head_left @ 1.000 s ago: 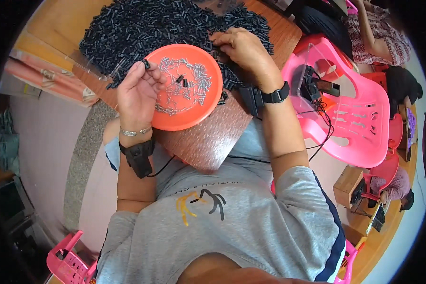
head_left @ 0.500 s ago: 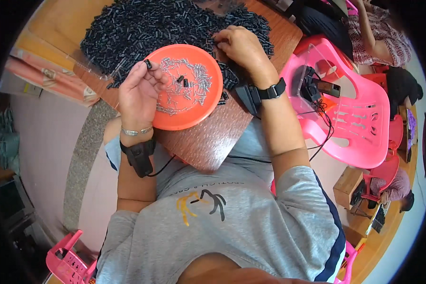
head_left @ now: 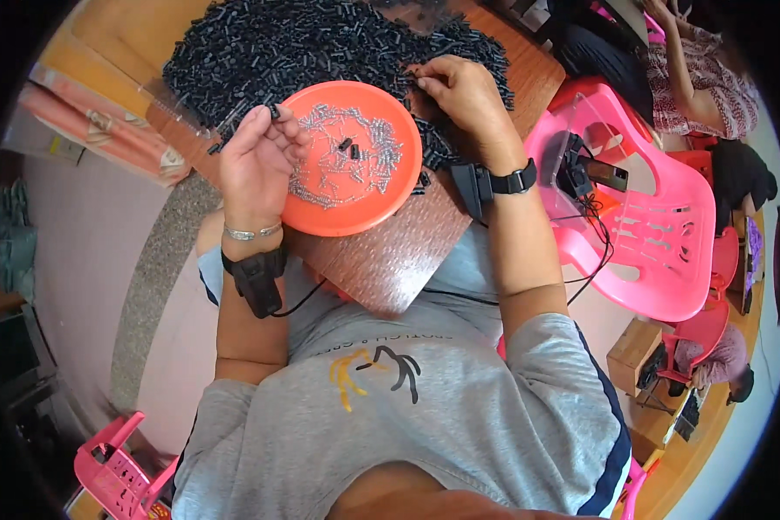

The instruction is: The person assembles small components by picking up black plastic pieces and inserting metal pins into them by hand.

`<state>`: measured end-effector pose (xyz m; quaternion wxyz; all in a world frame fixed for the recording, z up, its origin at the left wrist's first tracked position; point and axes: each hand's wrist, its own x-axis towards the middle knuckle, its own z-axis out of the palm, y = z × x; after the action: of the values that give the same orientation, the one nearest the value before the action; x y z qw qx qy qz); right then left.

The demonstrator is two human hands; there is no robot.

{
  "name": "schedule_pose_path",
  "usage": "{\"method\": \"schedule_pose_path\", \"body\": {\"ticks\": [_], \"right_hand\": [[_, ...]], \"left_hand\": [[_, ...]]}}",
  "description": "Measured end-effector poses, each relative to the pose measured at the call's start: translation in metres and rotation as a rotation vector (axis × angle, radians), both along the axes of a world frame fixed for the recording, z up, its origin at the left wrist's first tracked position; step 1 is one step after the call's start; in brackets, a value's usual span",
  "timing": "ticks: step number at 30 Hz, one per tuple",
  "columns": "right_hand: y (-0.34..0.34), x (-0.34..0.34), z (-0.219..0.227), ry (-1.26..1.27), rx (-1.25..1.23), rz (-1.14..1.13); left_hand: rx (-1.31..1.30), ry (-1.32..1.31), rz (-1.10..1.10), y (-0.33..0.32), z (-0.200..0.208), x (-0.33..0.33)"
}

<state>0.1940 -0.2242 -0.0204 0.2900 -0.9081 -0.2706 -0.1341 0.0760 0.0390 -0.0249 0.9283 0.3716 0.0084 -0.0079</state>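
Observation:
My left hand (head_left: pixel 264 152) is raised at the left rim of a round orange plastic tray. Its thumb and forefinger pinch a small black plastic part (head_left: pixel 275 112), the other fingers loosely curled. In the orange tray (head_left: pixel 348 224) lie many small silver springs (head_left: pixel 381 156) and a few black parts (head_left: pixel 354 152). My right hand (head_left: pixel 466 95) is at the right side of a big heap of black plastic parts (head_left: pixel 286 52), behind the tray. Thumb and forefinger come together over the heap; what lies between them is too small to make out.
The brown table (head_left: pixel 390 269) points a corner toward me. To the right, a pink plastic chair (head_left: pixel 659 251) holds a phone (head_left: pixel 605 173) and tangled black cables. A cable runs from each wrist's black strap device. Another person (head_left: pixel 698 78) sits at the far right.
The whole view has shifted slightly. My right hand's fingers have drawn closer together at the heap. My left hand keeps its pinch on the black part beside the tray.

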Motion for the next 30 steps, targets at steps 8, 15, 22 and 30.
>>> {"method": "schedule_pose_path", "body": {"ticks": [8, 15, 22, 30], "right_hand": [[-0.001, -0.002, 0.002, 0.022, 0.014, 0.004], [0.001, -0.004, 0.001, 0.149, 0.176, 0.024], [0.032, -0.054, 0.050, -0.015, 0.237, 0.381], [0.053, -0.083, 0.049, -0.168, 0.213, 0.418]], "left_hand": [[0.021, -0.009, 0.017, 0.009, -0.002, 0.000], [0.064, 0.016, 0.022, 0.000, -0.001, 0.000], [0.166, -0.002, -0.086, -0.035, 0.010, -0.012], [0.175, 0.015, -0.072, -0.048, 0.015, -0.020]]}}
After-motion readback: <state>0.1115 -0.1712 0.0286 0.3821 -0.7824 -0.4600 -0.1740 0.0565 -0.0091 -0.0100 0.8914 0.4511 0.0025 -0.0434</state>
